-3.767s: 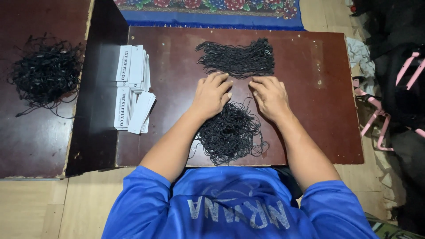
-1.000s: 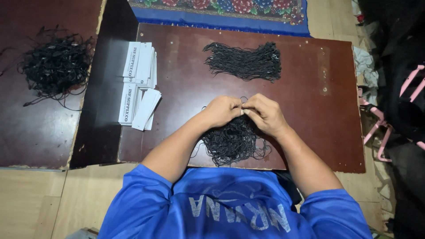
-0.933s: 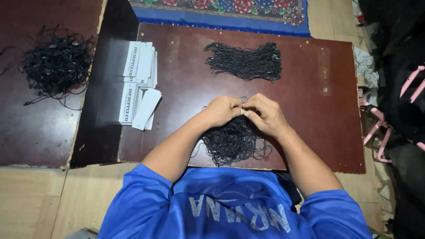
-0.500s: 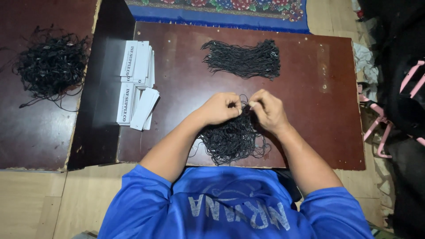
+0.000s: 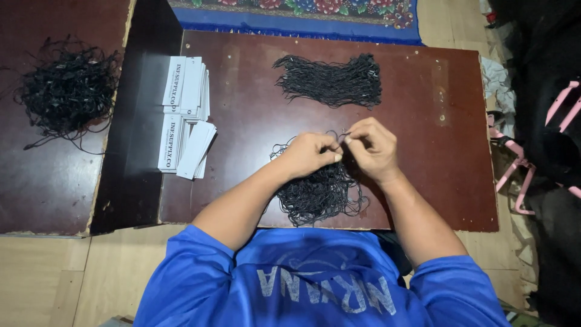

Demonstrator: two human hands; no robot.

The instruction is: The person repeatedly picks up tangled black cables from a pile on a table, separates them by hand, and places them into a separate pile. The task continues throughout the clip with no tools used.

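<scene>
My left hand (image 5: pixel 308 152) and my right hand (image 5: pixel 372 147) meet fingertip to fingertip above a loose heap of black strings (image 5: pixel 318 194) near the front edge of a dark brown board (image 5: pixel 436 121). Both pinch one thin black string (image 5: pixel 341 138) lifted from that heap. A tidier bundle of black strings (image 5: pixel 333 82) lies farther back on the board. Two stacks of white paper tags (image 5: pixel 184 115) lie at the board's left side, out of reach of either hand.
A tangled pile of black strings (image 5: pixel 66 91) rests on a second brown board (image 5: pixel 42 181) at the left. A patterned rug (image 5: pixel 302 12) lies beyond the board. Dark bags with pink straps (image 5: pixel 544 133) crowd the right edge. Wooden floor (image 5: pixel 72 278) shows in front.
My hands lifted off the heap, came together and pinched a single string; in the last second they barely shifted, fingers working the string.
</scene>
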